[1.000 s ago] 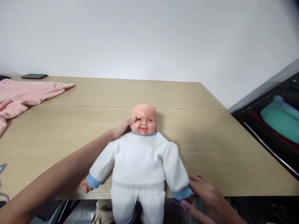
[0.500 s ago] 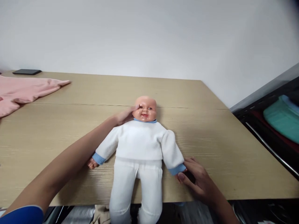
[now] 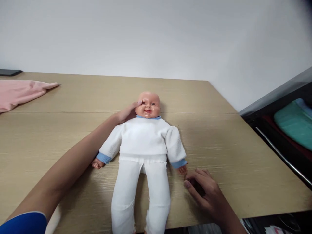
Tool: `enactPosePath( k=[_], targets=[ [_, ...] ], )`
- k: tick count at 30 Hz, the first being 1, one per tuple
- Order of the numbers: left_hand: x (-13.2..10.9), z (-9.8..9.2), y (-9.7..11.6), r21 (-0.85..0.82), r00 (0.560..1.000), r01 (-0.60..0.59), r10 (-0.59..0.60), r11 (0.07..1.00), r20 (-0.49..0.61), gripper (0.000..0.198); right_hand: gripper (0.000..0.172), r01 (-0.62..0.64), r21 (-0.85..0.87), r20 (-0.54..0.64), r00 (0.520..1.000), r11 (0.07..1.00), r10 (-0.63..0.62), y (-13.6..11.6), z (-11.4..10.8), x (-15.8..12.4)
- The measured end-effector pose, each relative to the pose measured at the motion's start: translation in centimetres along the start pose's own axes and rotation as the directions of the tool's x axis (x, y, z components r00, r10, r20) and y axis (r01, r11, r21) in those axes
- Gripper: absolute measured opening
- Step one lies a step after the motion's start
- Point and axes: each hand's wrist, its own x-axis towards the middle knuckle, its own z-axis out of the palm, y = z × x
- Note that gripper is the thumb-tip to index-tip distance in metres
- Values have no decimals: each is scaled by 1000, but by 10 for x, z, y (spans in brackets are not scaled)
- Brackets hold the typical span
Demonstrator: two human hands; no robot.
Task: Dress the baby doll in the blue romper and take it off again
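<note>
A baby doll lies on its back in the head view, with a white fleece top, blue collar and cuffs, and white trousers. My left hand grips the side of the doll's head, the thumb by its eye and the other fingers hidden behind. Beside the doll's small hand on the right is my right hand, resting low over the table. Its fingers are bent, with a small gap between thumb and forefinger and nothing visible in them. The doll's feet are mostly out of view at the bottom.
The wooden table has a seam running across it and meets a pale wall. Pink cloth lies at the left, with a dark flat object behind it. Beyond the right edge is green fabric on a dark rack.
The doll has slid away from the near table edge, with my left hand still on its head. My right hand has let go of the doll's hand.
</note>
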Motion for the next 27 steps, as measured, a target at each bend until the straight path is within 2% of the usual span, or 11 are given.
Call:
enactPosePath(
  k=[4, 10, 19, 27],
  targets=[
    [16, -10, 10, 39, 996, -65, 67, 997, -60, 67, 17, -7, -6, -4, 1000, 1000, 7, 1, 1, 0],
    [34, -25, 23, 125, 993, -65, 76, 990, -86, 67, 15, -29, -8, -8, 1000, 1000, 29, -1, 1, 1],
    [51, -28, 37, 221, 992, -116, 125, 968, -29, 68, 15, -19, -9, -30, 999, 1000, 19, -2, 1, 3],
    [54, -33, 36, 215, 996, -82, 89, 973, -24, 71, 16, -36, -8, -41, 999, 999, 35, 0, 2, 2]
  ],
)
